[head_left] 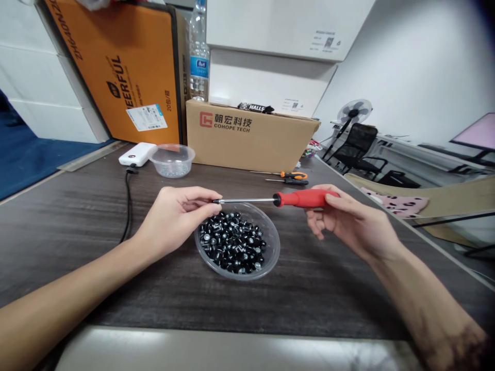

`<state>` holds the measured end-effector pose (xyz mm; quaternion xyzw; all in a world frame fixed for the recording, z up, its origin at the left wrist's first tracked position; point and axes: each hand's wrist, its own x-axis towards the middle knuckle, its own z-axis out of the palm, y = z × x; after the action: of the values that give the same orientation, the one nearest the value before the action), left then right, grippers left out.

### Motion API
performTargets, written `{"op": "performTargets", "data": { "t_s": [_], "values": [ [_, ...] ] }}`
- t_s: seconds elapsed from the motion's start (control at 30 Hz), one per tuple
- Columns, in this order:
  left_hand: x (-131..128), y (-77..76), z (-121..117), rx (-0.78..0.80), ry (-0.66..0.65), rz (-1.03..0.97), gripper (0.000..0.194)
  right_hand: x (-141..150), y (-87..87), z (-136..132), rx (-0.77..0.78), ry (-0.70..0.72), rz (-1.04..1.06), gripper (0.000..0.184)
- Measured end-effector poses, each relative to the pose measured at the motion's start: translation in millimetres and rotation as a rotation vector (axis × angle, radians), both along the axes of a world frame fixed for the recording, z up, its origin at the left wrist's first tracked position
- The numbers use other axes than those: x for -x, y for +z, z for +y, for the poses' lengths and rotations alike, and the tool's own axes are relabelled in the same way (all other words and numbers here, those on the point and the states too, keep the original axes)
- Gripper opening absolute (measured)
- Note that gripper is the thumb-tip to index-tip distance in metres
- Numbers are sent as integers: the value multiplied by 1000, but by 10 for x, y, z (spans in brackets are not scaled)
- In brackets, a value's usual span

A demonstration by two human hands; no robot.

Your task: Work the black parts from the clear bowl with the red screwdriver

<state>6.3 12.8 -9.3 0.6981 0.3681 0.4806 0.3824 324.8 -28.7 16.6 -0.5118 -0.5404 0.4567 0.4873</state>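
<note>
My right hand (pixel 353 221) is closed on the red handle of a screwdriver (pixel 301 198), which lies level and points left. The thumb and index finger of my left hand (pixel 176 214) pinch a small black part (pixel 217 201) at the tip of the metal shaft. My fingers hide most of that part. Below the shaft, a clear plastic bowl (pixel 274 252) on the dark table holds many small, shiny black pieces (pixel 235 242), some with silvery metal centres. The left fingertips are above the bowl's far left rim.
Behind are a clear tub (pixel 174 164) of small metal pieces, a white power bank (pixel 137 154) with a black cable (pixel 127 206), an orange-handled screwdriver (pixel 294 175) and a black-handled one (pixel 296 182). A brown carton (pixel 247 144) and a water bottle (pixel 199 67) stand farther back.
</note>
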Motion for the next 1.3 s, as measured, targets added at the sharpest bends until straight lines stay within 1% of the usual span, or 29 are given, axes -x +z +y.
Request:
{"op": "performTargets", "data": {
  "t_s": [0.07, 0.1, 0.2, 0.27, 0.4, 0.47, 0.57, 0.67, 0.7, 0.73, 0.83, 0.87, 0.97, 1.1, 1.13, 1.23, 1.3],
  "values": [
    [0, 11, -4, 16, 2, 4, 13, -11, -3, 0, 1, -6, -16, 31],
    [2, 14, -7, 20, 3, 5, 13, -18, -11, 5, 0, -23, -33, 32],
    [7, 10, -18, 19, 17, 4, 14, -26, -46, 24, 31, -85, -93, 43],
    [8, 3, -21, 8, 21, 9, 14, -18, -52, 28, 52, -87, -99, 45],
    [1, -5, -13, -12, 13, 34, 13, 5, -14, 4, 28, 8, 3, 28],
    [-2, -5, -7, -7, 8, 30, 14, 7, 0, -7, 4, 0, 1, 26],
    [2, -2, -4, 1, -8, 13, 13, -3, -10, -5, -24, -55, -51, 34],
    [13, 1, -9, -4, -12, 26, 12, -13, -31, 8, 4, -97, -122, 47],
    [16, 2, -10, -8, -8, 37, 12, -15, -33, 9, 16, -94, -127, 48],
    [18, 2, -11, -11, -4, 46, 12, -15, -30, 7, 23, -77, -112, 46],
    [18, -2, -8, -9, -1, 44, 13, -15, -8, -3, 17, 16, -16, 32],
    [16, -4, -5, -4, -1, 38, 13, -17, -3, -4, 14, 32, -5, 30],
    [13, -6, 1, 8, -4, 26, 14, -28, -10, 2, 11, 8, -42, 30],
    [10, 3, 6, -3, -9, 35, 12, -37, -38, 5, 32, -36, -76, 42],
    [11, 4, 7, -7, -6, 41, 12, -35, -37, 0, 37, -34, -71, 41],
    [15, -3, 6, -14, -2, 45, 12, -25, -15, -17, 28, 13, -14, 30],
    [21, -13, 6, -10, -9, 36, 13, -20, -3, -17, 18, 25, -1, 28]
  ]
}}
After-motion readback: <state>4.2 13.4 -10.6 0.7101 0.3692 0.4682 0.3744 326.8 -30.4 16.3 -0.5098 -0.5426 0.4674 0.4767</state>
